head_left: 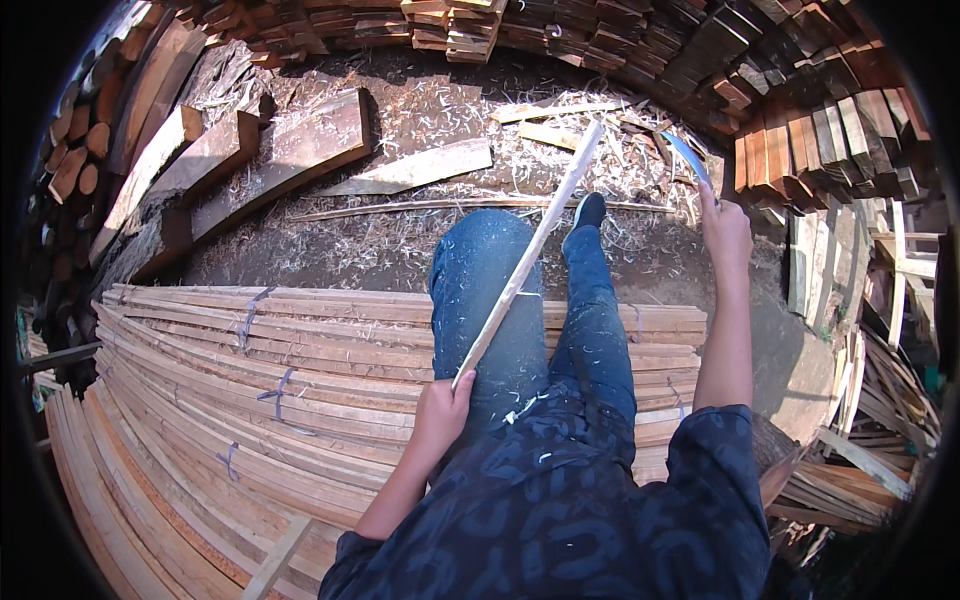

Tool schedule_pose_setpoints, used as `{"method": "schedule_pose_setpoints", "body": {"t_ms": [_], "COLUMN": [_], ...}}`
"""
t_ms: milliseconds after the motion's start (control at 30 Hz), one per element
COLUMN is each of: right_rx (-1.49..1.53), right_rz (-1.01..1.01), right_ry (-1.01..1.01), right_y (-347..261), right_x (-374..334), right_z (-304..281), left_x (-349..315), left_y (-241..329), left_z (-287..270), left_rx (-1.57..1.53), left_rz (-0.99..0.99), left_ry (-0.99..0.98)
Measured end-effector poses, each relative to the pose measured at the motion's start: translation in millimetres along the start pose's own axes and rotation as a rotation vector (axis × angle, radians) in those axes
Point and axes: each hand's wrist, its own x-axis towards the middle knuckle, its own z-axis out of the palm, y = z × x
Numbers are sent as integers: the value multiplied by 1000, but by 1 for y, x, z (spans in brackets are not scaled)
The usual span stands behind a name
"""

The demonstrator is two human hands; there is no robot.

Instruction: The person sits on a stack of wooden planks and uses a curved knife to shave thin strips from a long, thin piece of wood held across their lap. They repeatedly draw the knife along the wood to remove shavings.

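Observation:
My left hand [440, 412] is closed round the lower end of a long, pale wooden stick [535, 245]. The stick slants up and away to the right, passing over my jeans at the left thigh, and its far end is above the littered ground. Out to the right, my right hand [726, 232] grips the handle of a long knife with a slightly curved blade [684, 155], which reflects blue light. The blade points away from me and is apart from the stick. Thin wood shavings [525, 408] cling to my shirt and jeans.
Tied bundles of wooden strips [330, 400] lie beneath and left of me. Thick beams [280, 160] rest at the far left. Stacked boards [800, 145] wall the back and right. Shavings and a flat plank [425, 168] cover the ground ahead; offcuts [880, 400] pile up at right.

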Motion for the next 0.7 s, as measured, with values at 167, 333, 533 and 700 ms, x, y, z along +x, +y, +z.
{"method": "schedule_pose_setpoints", "body": {"t_ms": [167,333,533,700], "right_rx": [260,525,594,447], "right_rz": [-119,-246,-511,-519], "right_ry": [-211,-312,-359,-400], "right_y": [-1,-35,-65,-61], "right_x": [-76,-160,-164,-158], "right_z": [29,68,41,27], "left_x": [8,13,13,14], "left_y": [-3,-1,-16,-9], "left_z": [-6,-6,-2,-6], "left_rx": [-68,-88,-143,-133], "left_rz": [-1,2,30,18], "left_ry": [-97,-141,-99,-119]}}
